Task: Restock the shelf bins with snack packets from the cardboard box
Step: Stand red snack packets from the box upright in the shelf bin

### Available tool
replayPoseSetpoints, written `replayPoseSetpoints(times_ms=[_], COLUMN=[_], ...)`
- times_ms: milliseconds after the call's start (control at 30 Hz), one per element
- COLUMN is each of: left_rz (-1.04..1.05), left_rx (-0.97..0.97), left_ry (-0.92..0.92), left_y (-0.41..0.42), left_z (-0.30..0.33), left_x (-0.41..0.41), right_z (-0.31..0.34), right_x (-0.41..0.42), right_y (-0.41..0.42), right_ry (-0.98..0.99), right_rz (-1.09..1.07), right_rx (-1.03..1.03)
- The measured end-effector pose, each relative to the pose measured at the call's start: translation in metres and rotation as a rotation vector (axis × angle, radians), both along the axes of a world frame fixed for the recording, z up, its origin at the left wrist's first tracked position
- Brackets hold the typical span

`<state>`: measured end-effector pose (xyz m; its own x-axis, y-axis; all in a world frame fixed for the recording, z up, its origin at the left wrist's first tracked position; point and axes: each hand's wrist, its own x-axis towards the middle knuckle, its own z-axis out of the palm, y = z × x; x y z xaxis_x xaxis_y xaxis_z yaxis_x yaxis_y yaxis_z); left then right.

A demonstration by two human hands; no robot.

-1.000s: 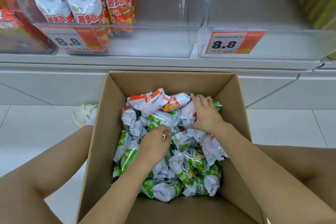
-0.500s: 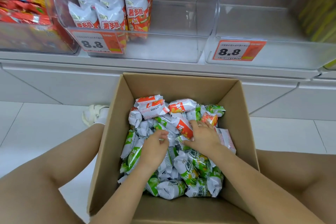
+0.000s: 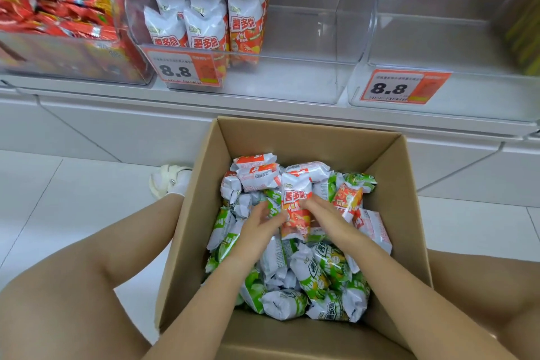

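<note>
An open cardboard box (image 3: 193, 231) stands on the floor between my knees, filled with several white-and-green and white-and-orange snack packets (image 3: 317, 270). Both hands are inside it. My left hand (image 3: 257, 228) and my right hand (image 3: 325, 218) hold one upright orange packet (image 3: 295, 204) between them, just above the pile. On the shelf above, a clear bin (image 3: 292, 79) holds several matching orange packets (image 3: 204, 29) on its left side. To the right of it stands another clear bin (image 3: 455, 102) with no packets visible.
A bin of red snack bags (image 3: 67, 9) sits at the far left of the shelf. Orange 8.8 price tags (image 3: 403, 86) hang on the bin fronts. A white shoe (image 3: 168, 181) rests on the tiled floor left of the box.
My hands have come together in the middle of the box and raised an orange packet upright from the pile. The view has tilted up, showing more of the shelf.
</note>
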<state>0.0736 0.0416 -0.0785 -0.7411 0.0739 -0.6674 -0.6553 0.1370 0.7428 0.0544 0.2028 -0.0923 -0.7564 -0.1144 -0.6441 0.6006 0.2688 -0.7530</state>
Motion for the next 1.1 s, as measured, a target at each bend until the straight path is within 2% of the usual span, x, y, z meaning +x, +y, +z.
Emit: replayPoseSetpoints(times_ms=[67, 167, 233, 267, 333, 367, 433, 533, 600, 667, 733, 767, 800, 867, 933, 967, 1033, 1100], left_rz=[0.001, 0.004, 0.027, 0.036, 0.039, 0.040, 0.061, 0.093, 0.111, 0.135, 0.137, 0.132, 0.126, 0.108, 0.104, 0.113, 0.134, 0.124], left_rx=[0.200, 0.397, 0.379, 0.351, 0.303, 0.285, 0.260, 0.250, 0.253, 0.250, 0.239, 0.242, 0.256, 0.303, 0.376, 0.417, 0.522, 0.598], left_ry=[-0.114, -0.197, -0.197, -0.193, -0.191, -0.190, -0.188, -0.182, -0.182, -0.180, -0.167, -0.158, -0.145, -0.105, -0.061, -0.049, -0.055, -0.070], left_y=[0.002, 0.005, 0.008, 0.009, 0.007, 0.004, -0.002, -0.010, -0.013, -0.016, -0.018, -0.018, -0.018, -0.017, -0.014, -0.011, -0.007, -0.005], left_z=[-0.001, -0.007, -0.011, -0.012, -0.014, -0.015, -0.016, -0.015, -0.014, -0.016, -0.016, -0.016, -0.015, -0.009, -0.001, 0.006, 0.018, 0.031], left_x=[0.000, 0.006, 0.010, 0.011, 0.012, 0.012, 0.013, 0.014, 0.014, 0.013, 0.013, 0.012, 0.012, 0.012, 0.011, 0.011, 0.010, 0.010], right_z=[0.006, 0.011, 0.013, 0.013, 0.012, 0.009, 0.001, -0.001, 0.004, 0.006, 0.005, 0.005, 0.006, 0.011, 0.018, 0.022, 0.026, 0.033], right_x=[0.007, 0.013, 0.014, 0.012, 0.007, 0.004, -0.002, -0.009, -0.013, -0.018, -0.020, -0.020, -0.018, -0.012, -0.004, 0.000, 0.008, 0.016], right_y=[0.002, 0.007, 0.011, 0.015, 0.028, 0.035, 0.046, 0.047, 0.043, 0.041, 0.041, 0.041, 0.040, 0.033, 0.020, 0.013, -0.001, -0.010], right_ry=[0.000, 0.066, 0.115, 0.195, 0.353, 0.346, 0.235, 0.293, 0.350, 0.418, 0.468, 0.491, 0.504, 0.496, 0.354, 0.273, 0.127, -0.074], right_rz=[-0.002, 0.177, 0.226, 0.247, 0.402, 0.525, 0.820, 1.271, 1.441, 1.497, 1.442, 1.348, 1.203, 0.720, 0.212, 0.038, -0.147, -0.231], right_rx=[-0.047, 0.156, 0.340, 0.503, 0.882, 0.989, 1.114, 1.309, 1.378, 1.425, 1.428, 1.376, 1.275, 0.989, 0.630, 0.442, 0.139, -0.062])
